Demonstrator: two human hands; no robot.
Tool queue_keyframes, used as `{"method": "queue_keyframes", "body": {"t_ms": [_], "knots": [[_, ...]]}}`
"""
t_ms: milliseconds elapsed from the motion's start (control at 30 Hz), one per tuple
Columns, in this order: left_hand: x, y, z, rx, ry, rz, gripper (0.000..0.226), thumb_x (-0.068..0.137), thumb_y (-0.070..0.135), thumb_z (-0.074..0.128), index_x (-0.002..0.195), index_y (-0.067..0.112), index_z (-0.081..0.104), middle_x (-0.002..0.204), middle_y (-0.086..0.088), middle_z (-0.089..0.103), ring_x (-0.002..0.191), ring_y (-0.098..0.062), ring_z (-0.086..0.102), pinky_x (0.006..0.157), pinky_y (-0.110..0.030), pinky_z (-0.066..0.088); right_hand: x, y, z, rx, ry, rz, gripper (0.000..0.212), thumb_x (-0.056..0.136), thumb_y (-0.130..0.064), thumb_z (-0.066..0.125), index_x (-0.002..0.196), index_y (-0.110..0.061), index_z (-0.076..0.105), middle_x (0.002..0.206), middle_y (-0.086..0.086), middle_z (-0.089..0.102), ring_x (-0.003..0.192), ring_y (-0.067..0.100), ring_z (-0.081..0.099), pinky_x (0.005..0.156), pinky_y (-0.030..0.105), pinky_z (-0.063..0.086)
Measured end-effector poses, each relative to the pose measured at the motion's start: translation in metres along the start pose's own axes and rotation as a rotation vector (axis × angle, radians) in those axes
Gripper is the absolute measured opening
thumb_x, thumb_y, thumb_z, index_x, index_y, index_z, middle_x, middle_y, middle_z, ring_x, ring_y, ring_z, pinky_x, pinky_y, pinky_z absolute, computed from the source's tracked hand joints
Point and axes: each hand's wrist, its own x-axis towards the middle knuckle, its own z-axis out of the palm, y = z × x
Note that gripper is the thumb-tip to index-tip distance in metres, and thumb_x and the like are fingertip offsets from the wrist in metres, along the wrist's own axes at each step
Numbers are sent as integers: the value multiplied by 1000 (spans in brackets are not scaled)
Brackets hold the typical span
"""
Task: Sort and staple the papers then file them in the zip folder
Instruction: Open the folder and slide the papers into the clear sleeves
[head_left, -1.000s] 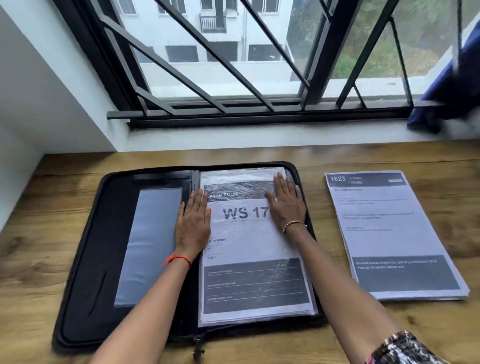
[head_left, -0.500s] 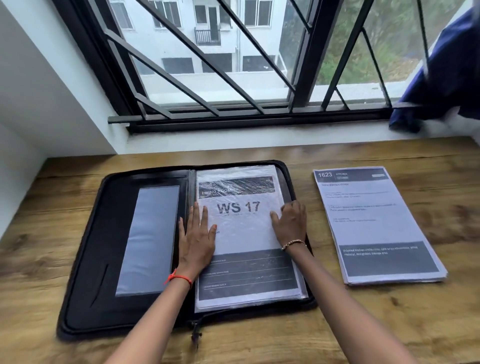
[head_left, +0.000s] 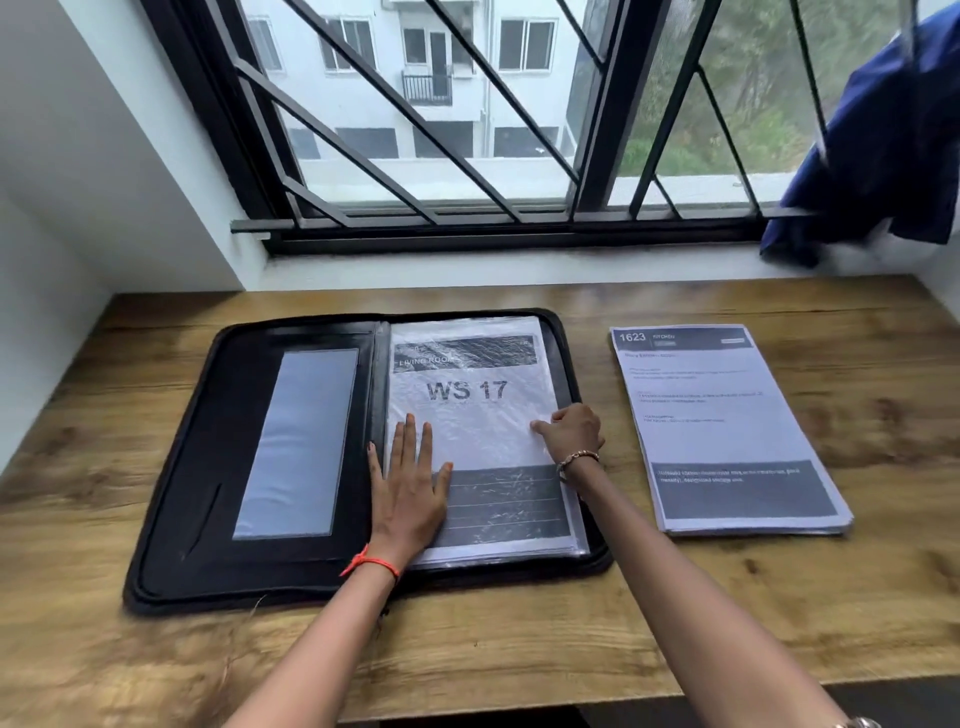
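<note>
Our left hand (head_left: 410, 483) lies flat and released, fingers straight, palm down on the filed papers (head_left: 467, 395) in the right half of the open zip folder (head_left: 171, 519). It grasps nothing. It only presses the lower left part of the top sheet, with the little finger over the folder's spine. A red thread (head_left: 371, 564) circles that wrist. Just left of this hand, across the spine, sits the clear pocket (head_left: 298, 441) on the folder's inner left panel. Beyond the fingertips the top sheet reads "WS 17" below a dark band marked "LIVING ROOM", all under crinkled plastic.

Our right hand (head_left: 571, 434) sits at the right edge of the same papers, about level with the left fingertips and apart from them. Its fingers are curled, and one fingertip points left onto the plastic. Whether the curled fingers have hold of the edge or merely rest on it, we cannot tell. A bead bracelet (head_left: 576, 458) rings this wrist.

To the right of the right hand, apart from the folder and untouched, a pile of papers (head_left: 727, 415) lies flat on the wooden table (head_left: 883, 597), its top sheet headed "1623". Farther ahead of both hands is the barred window (head_left: 467, 218), and a blue cloth (head_left: 883, 145) hangs at its right end.
</note>
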Motion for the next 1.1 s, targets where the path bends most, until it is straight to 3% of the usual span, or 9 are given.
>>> {"method": "queue_keyframes", "body": {"t_ms": [167, 367, 467, 567, 667, 733, 800, 933, 1100], "knots": [[-16, 15, 1, -14, -41, 46, 82, 79, 60, 0, 147, 14, -3, 154, -2, -13, 140, -13, -17, 108, -37, -25, -6, 2, -11, 34, -52, -33, 32, 74, -19, 73, 55, -11, 49, 79, 9, 59, 87, 25, 54, 87, 35, 39], [-20, 29, -7, -223, -57, 70, 80, 80, 63, 5, 146, 19, -5, 153, 4, -17, 142, -9, -17, 113, -31, -17, -18, -9, -19, 294, -146, -235, 33, 77, -14, 69, 51, -18, 48, 53, -4, 46, 53, 7, 40, 55, 23, 33], [-8, 46, -34, -601, 1, -2, 64, 96, 44, 37, 147, 12, 15, 156, -1, 8, 145, -14, 7, 116, -27, 4, -30, -31, -24, 487, -338, -226, 23, 73, -26, 70, 61, -15, 55, 61, -2, 50, 61, 13, 45, 57, 25, 33], [6, 61, -73, -1024, 25, -154, 57, 97, 36, 43, 146, 14, 26, 151, -6, 31, 138, -19, 31, 114, -34, 25, -46, -57, -26, 626, -515, -202, 21, 67, -41, 53, 67, -20, 58, 80, 0, 61, 74, 16, 56, 65, 29, 37], [18, 64, -108, -1273, 28, -231, 48, 95, 37, 47, 137, 18, 38, 126, -7, 54, 112, -23, 54, 89, -39, 47, -63, -72, -21, 612, -558, -319, 19, 79, -31, 52, 84, -16, 62, 96, 7, 65, 79, 16, 60, 67, 28, 39], [23, 51, -126, -1348, 33, -260, 38, 90, 25, 56, 125, 12, 48, 105, -5, 62, 94, -22, 60, 72, -31, 49, -73, -79, -11, 628, -565, -367, 20, 88, -15, 51, 101, -7, 64, 102, 13, 64, 85, 21, 59, 68, 29, 40], [27, 28, -138, -1340, 56, -285, 48, 72, 12, 64, 118, 3, 53, 101, -10, 65, 90, -28, 63, 69, -31, 52, -80, -86, 1, 638, -586, -422, 23, 90, -7, 48, 106, -5, 64, 100, 11, 65, 88, 22, 58, 67, 29, 42], [27, -20, -161, -1358, 63, -349, 41, 76, -15, 43, 112, 1, 54, 99, -17, 65, 83, -29, 64, 71, -34, 55, -85, -108, 21, 719, -629, -457, 25, 86, 3, 48, 104, -3, 64, 99, 13, 66, 84, 21, 61, 65, 27, 47], [35, -94, -189, -1323, 40, -381, 31, 80, -16, 37, 94, 3, 56, 84, -13, 63, 65, -20, 63, 52, -24, 53, -75, -122, 58, 631, -458, -476, 20, 84, -10, 58, 102, -11, 67, 104, 5, 65, 90, 12, 60, 73, 19, 45]]}}
